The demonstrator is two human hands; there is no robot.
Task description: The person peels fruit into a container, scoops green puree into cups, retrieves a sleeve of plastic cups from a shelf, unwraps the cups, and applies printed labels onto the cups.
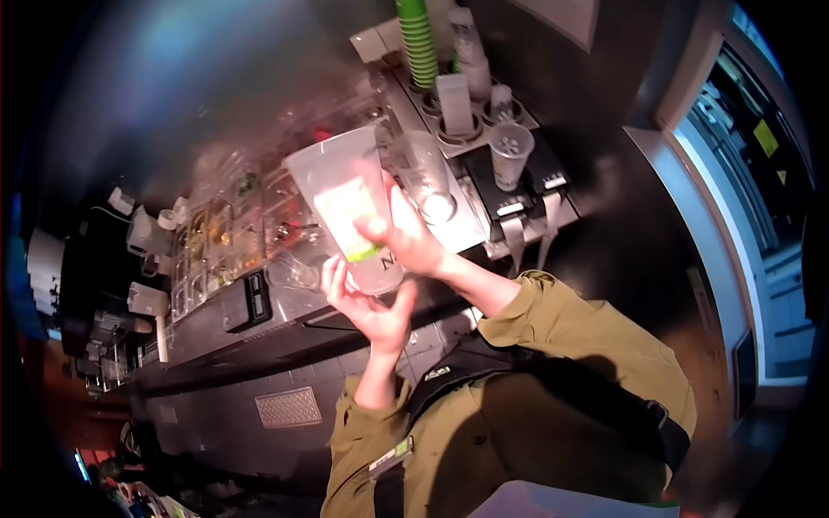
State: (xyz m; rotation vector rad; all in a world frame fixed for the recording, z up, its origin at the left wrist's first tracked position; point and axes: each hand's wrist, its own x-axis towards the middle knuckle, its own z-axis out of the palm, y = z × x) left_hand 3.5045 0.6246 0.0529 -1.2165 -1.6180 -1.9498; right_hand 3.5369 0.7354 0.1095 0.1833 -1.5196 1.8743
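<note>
A large translucent cup point(321, 177) is tilted above the counter, its wide rim toward the upper left. A bright label with a green edge and dark lettering show on its side. My right hand point(408, 231) grips the cup from the right, thumb across its front and the other fingers partly hidden. Below it, my left hand point(371, 312) cups the base, with curled fingers on one side and the thumb on the other.
Ingredient trays point(229, 229) line the counter. A black device point(257, 298) sits on its front edge. A clear container point(423, 168) and a printed cup point(511, 155) stand behind my right hand, near stacked green cups point(417, 43). White containers point(148, 233) stand farther left.
</note>
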